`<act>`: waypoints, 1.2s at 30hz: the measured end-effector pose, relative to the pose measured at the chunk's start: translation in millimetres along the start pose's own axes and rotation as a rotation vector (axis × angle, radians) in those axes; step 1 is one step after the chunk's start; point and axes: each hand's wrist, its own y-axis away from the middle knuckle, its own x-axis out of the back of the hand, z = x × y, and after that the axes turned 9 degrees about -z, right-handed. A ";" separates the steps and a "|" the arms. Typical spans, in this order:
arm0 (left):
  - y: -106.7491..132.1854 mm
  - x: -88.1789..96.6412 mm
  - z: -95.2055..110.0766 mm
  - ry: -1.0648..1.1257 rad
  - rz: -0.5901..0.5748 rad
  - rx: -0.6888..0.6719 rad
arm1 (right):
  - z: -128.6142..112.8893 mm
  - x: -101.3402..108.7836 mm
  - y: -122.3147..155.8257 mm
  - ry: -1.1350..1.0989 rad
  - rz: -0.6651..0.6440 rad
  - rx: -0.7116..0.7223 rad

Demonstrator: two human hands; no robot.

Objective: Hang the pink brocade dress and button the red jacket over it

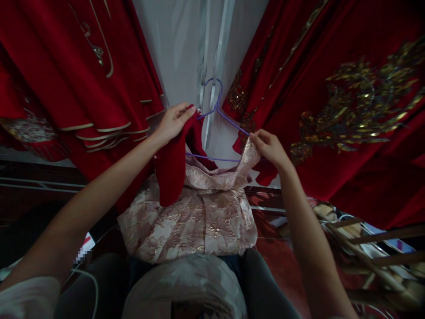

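Observation:
In front of me a purple wire hanger (229, 120) carries a pale pink-and-gold brocade dress (199, 221), whose skirt spreads over my lap. My left hand (175, 119) is closed on a red cloth piece (171, 170) by the hanger's left arm; the cloth hangs down over the dress's left side. Between thumb and fingers, my right hand (268, 146) pinches the brocade shoulder strap at the right end of the hanger. The bottom bar of the hanger crosses the neck opening. What lies under the red cloth at the left shoulder is hidden.
Red garments (99, 88) with pale edging hang on the left. More red cloth with gold sequin embroidery (352, 106) hangs on the right. A pale wall panel (175, 40) stands behind the hanger. At lower right is a wooden rack (372, 252) with items around it.

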 end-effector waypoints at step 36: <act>-18.2 13.4 -20.2 0.202 -0.475 0.290 | -33.3 -73.6 -95.2 -0.314 -1.097 -0.190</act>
